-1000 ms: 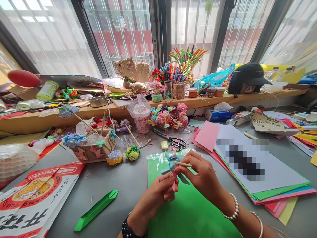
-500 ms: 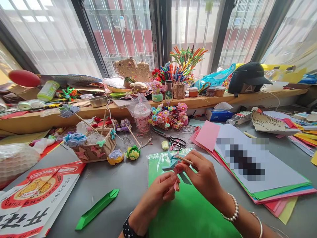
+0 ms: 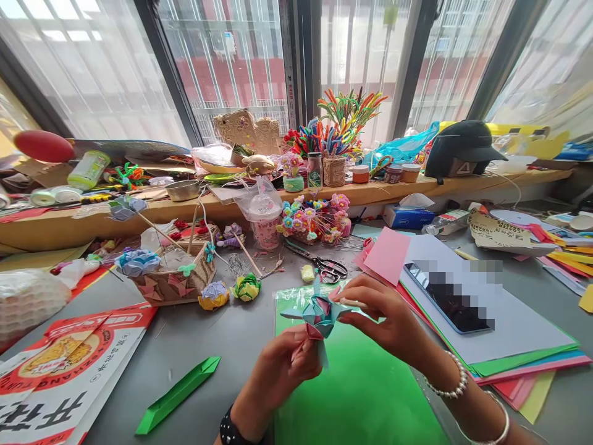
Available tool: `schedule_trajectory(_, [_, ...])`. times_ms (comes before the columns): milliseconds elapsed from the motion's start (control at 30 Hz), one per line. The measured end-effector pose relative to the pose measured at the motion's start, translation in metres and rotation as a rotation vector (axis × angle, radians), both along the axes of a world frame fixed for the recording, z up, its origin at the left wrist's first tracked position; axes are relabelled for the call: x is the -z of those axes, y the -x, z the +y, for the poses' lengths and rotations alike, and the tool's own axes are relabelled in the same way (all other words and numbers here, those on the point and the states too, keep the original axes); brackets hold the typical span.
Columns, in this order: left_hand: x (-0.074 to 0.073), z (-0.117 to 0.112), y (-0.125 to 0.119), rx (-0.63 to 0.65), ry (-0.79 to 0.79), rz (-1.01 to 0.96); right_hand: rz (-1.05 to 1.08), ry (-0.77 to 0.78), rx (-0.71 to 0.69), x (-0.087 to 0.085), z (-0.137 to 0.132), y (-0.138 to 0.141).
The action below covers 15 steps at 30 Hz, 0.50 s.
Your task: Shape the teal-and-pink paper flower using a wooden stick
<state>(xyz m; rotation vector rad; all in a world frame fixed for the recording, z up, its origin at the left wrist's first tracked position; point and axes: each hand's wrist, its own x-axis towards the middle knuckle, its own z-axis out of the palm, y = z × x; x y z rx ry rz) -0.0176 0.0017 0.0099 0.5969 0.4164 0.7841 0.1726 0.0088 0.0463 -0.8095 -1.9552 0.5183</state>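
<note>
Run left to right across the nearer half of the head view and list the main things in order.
Red-and-white packet, green folded strip, left hand, blue-and-pink paper flower, right hand, phone.

Our left wrist (image 3: 250,410) wears 1 white-dotted black band (image 3: 230,431), our right arm (image 3: 438,358) 1 beaded silvery bracelet (image 3: 463,376) and 1 smooth bangle (image 3: 505,418).
</note>
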Motion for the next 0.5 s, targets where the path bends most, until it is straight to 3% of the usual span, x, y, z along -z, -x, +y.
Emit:
schedule_trajectory(300, [0.003, 0.001, 0.005, 0.021, 0.049, -0.024, -0.026, -0.221, 0.031, 0.008, 0.001, 0.005])
schedule_trajectory(400, [0.002, 0.0, 0.005, -0.069, 0.034, -0.067, -0.022, -0.234, 0.057, 0.01, 0.001, 0.006])
schedule_trajectory(500, [0.002, 0.0, 0.002, -0.237, -0.11, -0.041, -0.018, -0.173, 0.133, 0.01, 0.0, 0.008])
